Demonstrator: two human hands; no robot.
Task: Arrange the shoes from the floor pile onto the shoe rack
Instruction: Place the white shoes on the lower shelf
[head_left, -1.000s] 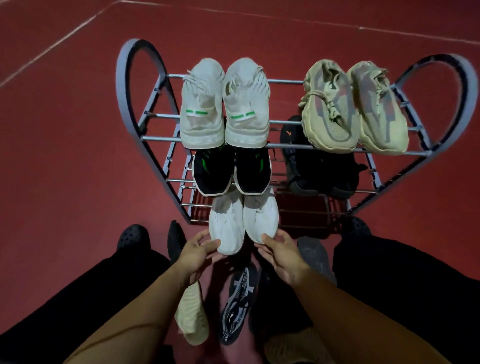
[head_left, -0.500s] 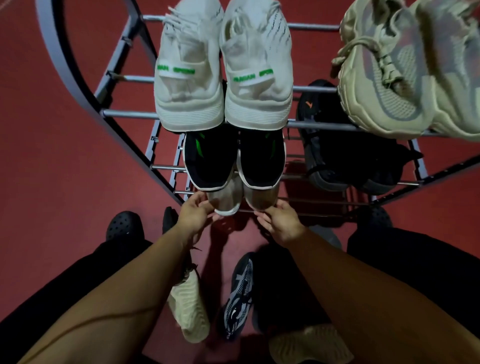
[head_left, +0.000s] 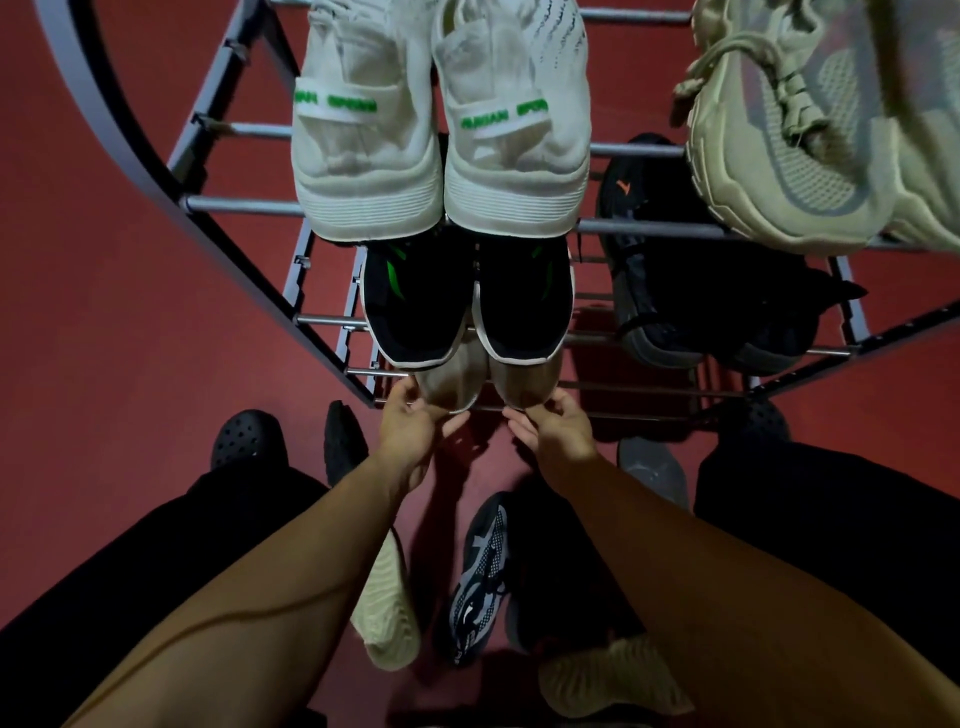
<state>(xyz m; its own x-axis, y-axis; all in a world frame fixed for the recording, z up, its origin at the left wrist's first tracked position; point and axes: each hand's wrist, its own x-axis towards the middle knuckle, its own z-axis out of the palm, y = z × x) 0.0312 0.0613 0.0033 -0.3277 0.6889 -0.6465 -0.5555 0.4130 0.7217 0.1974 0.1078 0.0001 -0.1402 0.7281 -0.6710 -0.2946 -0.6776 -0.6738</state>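
Note:
A grey metal shoe rack (head_left: 239, 205) stands on the red floor. On its lowest shelf lies a white pair, left shoe (head_left: 447, 384) and right shoe (head_left: 527, 384), mostly hidden under the shelf above. My left hand (head_left: 410, 426) grips the heel of the left white shoe and my right hand (head_left: 556, 431) grips the heel of the right one. The floor pile lies between my knees: a cream shoe (head_left: 387, 613), a grey-black sneaker (head_left: 480, 577), a dark grey shoe (head_left: 652, 467), a beige shoe (head_left: 613, 680) and a black shoe (head_left: 343, 441).
The top shelf carries white shoes with green lettering (head_left: 363, 156) and a beige pair (head_left: 779, 156). The middle shelf has a black pair with green accents (head_left: 415, 306) and another black pair (head_left: 701, 291). My black clogs (head_left: 249, 439) flank the pile.
The white pair has slid from in front of the rack deep onto the lowest shelf, both hands following at the heels. The camera has moved closer and lower.

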